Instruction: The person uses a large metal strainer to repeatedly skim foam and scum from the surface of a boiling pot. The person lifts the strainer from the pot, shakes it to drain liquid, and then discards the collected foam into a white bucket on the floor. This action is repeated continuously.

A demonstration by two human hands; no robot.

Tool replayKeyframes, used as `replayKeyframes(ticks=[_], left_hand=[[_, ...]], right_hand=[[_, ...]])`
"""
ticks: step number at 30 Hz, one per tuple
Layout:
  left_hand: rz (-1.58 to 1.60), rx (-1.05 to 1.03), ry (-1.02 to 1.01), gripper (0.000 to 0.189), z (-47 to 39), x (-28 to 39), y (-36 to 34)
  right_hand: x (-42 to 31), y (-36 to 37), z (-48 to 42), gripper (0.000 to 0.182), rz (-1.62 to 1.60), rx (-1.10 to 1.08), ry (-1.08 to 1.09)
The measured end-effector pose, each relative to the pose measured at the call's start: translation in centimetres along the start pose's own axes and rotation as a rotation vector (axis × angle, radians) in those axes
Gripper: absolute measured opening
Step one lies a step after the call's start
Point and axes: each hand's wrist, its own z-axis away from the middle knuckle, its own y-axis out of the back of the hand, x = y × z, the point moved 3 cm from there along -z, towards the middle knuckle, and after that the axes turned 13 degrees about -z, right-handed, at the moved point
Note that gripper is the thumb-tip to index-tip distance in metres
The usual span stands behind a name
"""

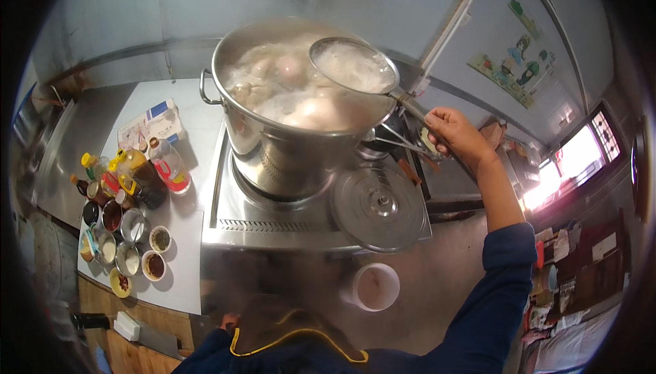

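Observation:
My right hand (455, 133) grips the long handle of a fine-mesh skimmer (353, 66), thumb along the top. The skimmer's round head sits over the right part of a large steel stockpot (287, 161), with pale foam in or under its mesh. Inside the pot, pale pieces of what looks like meat (289, 66) lie in bubbling, foamy liquid, partly veiled by steam. Low in the view, close to the apron, only a small part of my left hand (230, 321) shows; its fingers are mostly hidden.
The pot stands on a steel stove (266, 235), with a glass lid (382, 205) leaning at its front right. Left are several bottles (141, 174) and seasoning bowls (155, 265). A cleaver (156, 340) lies on a wooden board (102, 297). Below stands a white bucket (376, 287).

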Motion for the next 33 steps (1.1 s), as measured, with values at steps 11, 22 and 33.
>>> replayKeyframes(ticks=[11,22,33], left_hand=[[0.131,-0.207,0.29,0.025,2.5,0.3,-4.4],[-0.413,-0.545,0.023,0.017,1.7,2.7,-5.6],[-0.285,-0.6,0.028,0.017,5.6,5.3,-1.3]], right_hand=[[9.4,6.9,16.7,0.019,-0.12,0.231,0.003],[35.7,2.3,36.7,0.055,-0.645,0.541,-0.376],[64.8,-10.1,39.0,0.06,0.295,0.751,-0.844]])
